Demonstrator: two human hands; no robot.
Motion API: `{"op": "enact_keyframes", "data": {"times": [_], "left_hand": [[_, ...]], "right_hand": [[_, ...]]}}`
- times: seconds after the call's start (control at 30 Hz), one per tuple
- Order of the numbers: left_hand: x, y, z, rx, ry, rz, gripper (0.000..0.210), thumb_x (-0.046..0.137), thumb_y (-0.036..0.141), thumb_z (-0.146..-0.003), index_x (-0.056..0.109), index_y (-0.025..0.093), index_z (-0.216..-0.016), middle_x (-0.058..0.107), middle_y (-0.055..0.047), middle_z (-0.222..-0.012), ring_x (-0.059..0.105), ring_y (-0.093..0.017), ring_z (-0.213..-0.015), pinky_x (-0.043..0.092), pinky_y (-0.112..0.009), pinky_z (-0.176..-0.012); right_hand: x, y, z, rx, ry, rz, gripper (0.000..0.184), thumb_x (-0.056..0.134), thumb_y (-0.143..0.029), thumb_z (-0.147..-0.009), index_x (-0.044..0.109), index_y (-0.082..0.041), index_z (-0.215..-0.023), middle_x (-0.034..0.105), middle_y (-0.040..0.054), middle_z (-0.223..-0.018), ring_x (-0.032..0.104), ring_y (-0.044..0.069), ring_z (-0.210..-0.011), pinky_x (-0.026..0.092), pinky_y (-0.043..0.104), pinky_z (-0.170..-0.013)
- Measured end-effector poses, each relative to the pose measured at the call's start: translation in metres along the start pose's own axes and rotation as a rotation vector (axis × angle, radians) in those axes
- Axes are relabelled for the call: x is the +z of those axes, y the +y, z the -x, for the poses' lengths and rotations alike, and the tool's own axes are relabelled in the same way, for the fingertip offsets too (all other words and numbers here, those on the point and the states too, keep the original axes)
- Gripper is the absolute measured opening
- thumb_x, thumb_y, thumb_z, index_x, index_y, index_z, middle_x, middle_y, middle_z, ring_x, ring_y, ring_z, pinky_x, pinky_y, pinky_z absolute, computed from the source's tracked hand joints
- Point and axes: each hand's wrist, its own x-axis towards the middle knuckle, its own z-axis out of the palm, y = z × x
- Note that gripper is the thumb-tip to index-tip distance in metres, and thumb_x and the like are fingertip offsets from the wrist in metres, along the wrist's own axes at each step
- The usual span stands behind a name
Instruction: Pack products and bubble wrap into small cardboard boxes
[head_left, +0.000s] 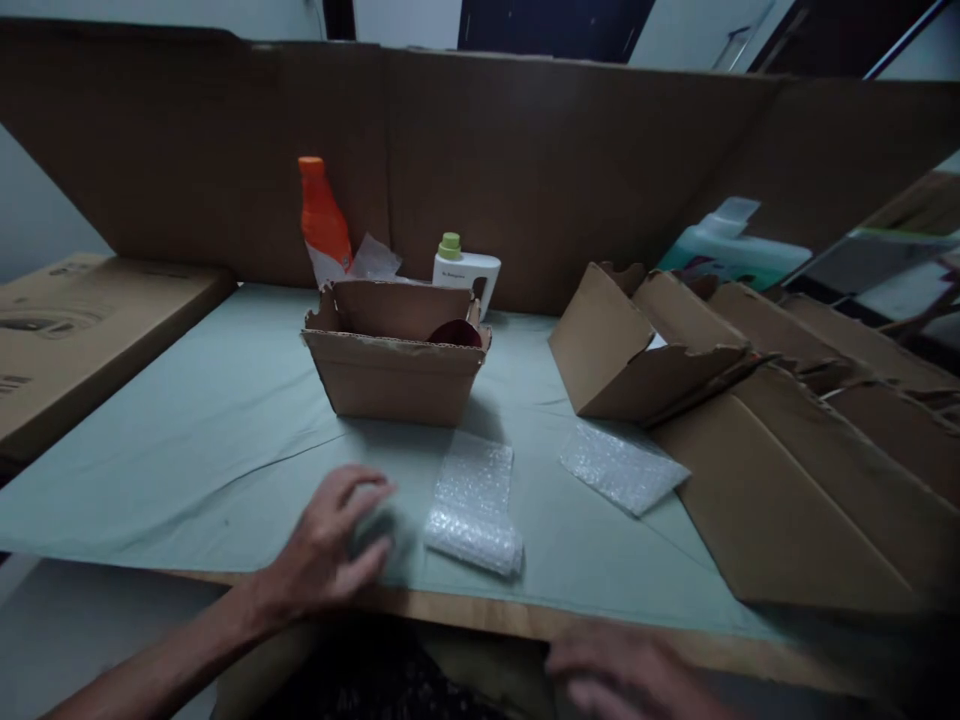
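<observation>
My left hand (334, 545) hovers over the near part of the cloth, its thumb and fingers apart and nothing in them. To its right lies a partly rolled piece of bubble wrap (476, 510), which it does not touch. My right hand (622, 665) is at the table's front edge, smeared by motion, so its fingers are unclear. A second, flat piece of bubble wrap (622, 465) rests farther right. Beyond my left hand stands an open cardboard box (397, 380) with a dark red rounded thing (456, 333) partly showing inside.
Behind the box are an orange-topped bottle (324, 220), crumpled clear plastic (375, 258) and a white bottle with a green cap (466, 270). Several cardboard boxes (810, 490) crowd the right, with a teal bottle (735, 250) behind. A flat carton (97, 330) lies left; a cardboard wall (525, 170) closes the back.
</observation>
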Motion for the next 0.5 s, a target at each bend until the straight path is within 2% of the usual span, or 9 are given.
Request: {"op": "enact_keyframes", "data": {"times": [0.07,0.1,0.13,0.2,0.27,0.33,0.43,0.5], "left_hand": [[-0.013,-0.026,-0.011,-0.252,0.239,-0.004,0.050,0.060,0.027,-0.090,0.051,0.026,-0.139,0.057,-0.011,-0.129,0.060,-0.027,-0.117,0.054,-0.047,-0.098],[-0.016,-0.040,-0.019,-0.388,0.320,0.020,0.055,0.062,0.031,-0.089,0.048,0.026,-0.142,0.055,-0.012,-0.133,0.060,-0.028,-0.118,0.055,-0.047,-0.096],[-0.017,-0.053,-0.027,-0.511,0.367,0.066,0.063,0.065,0.037,-0.086,0.045,0.024,-0.145,0.052,-0.014,-0.136,0.060,-0.029,-0.118,0.056,-0.047,-0.094],[-0.013,-0.075,-0.044,-0.667,0.368,0.198,0.077,0.068,0.043,-0.080,0.040,0.021,-0.148,0.047,-0.017,-0.142,0.059,-0.031,-0.120,0.056,-0.047,-0.092],[-0.004,-0.087,-0.060,-0.686,0.306,0.310,0.076,0.066,0.043,-0.079,0.040,0.020,-0.147,0.052,-0.016,-0.139,0.059,-0.030,-0.118,0.054,-0.046,-0.094],[0.004,-0.094,-0.076,-0.657,0.250,0.340,0.065,0.061,0.040,-0.082,0.045,0.019,-0.142,0.061,-0.012,-0.128,0.061,-0.026,-0.108,0.052,-0.044,-0.094],[0.011,-0.105,-0.102,-0.651,0.222,0.289,0.052,0.054,0.033,-0.086,0.051,0.018,-0.136,0.066,-0.009,-0.117,0.061,-0.023,-0.097,0.052,-0.040,-0.088],[0.014,-0.117,-0.119,-0.651,0.245,0.278,0.049,0.052,0.029,-0.087,0.052,0.018,-0.134,0.067,-0.010,-0.116,0.061,-0.023,-0.099,0.052,-0.039,-0.089]], "right_hand": [[-0.030,-0.008,-0.043,-0.011,0.198,0.016,0.032,0.053,-0.045,-0.096,0.077,-0.029,-0.109,0.078,0.0080,-0.110,0.073,0.026,-0.098,0.060,0.039,-0.086],[-0.040,-0.010,-0.071,-0.034,0.291,0.025,0.034,0.055,-0.046,-0.094,0.075,-0.027,-0.112,0.077,0.0098,-0.112,0.073,0.026,-0.094,0.060,0.041,-0.080],[-0.047,-0.010,-0.101,-0.053,0.345,0.027,0.037,0.058,-0.046,-0.091,0.073,-0.025,-0.117,0.076,0.0118,-0.115,0.073,0.028,-0.095,0.060,0.042,-0.078],[-0.052,-0.009,-0.163,-0.085,0.400,0.003,0.050,0.067,-0.044,-0.082,0.067,-0.019,-0.125,0.073,0.0163,-0.123,0.071,0.031,-0.103,0.059,0.043,-0.079],[-0.049,-0.006,-0.216,-0.108,0.382,-0.049,0.062,0.074,-0.040,-0.074,0.062,-0.016,-0.130,0.071,0.0178,-0.126,0.070,0.033,-0.108,0.058,0.043,-0.082],[-0.045,-0.002,-0.253,-0.115,0.370,-0.116,0.062,0.076,-0.038,-0.073,0.060,-0.017,-0.128,0.073,0.0153,-0.121,0.071,0.030,-0.103,0.058,0.040,-0.081],[-0.046,0.004,-0.286,-0.104,0.433,-0.161,0.050,0.074,-0.040,-0.075,0.062,-0.017,-0.119,0.076,0.0128,-0.109,0.071,0.028,-0.094,0.057,0.037,-0.076],[-0.052,0.008,-0.301,-0.100,0.468,-0.152,0.050,0.073,-0.041,-0.075,0.062,-0.016,-0.117,0.075,0.0141,-0.109,0.070,0.029,-0.094,0.057,0.038,-0.076]]}}
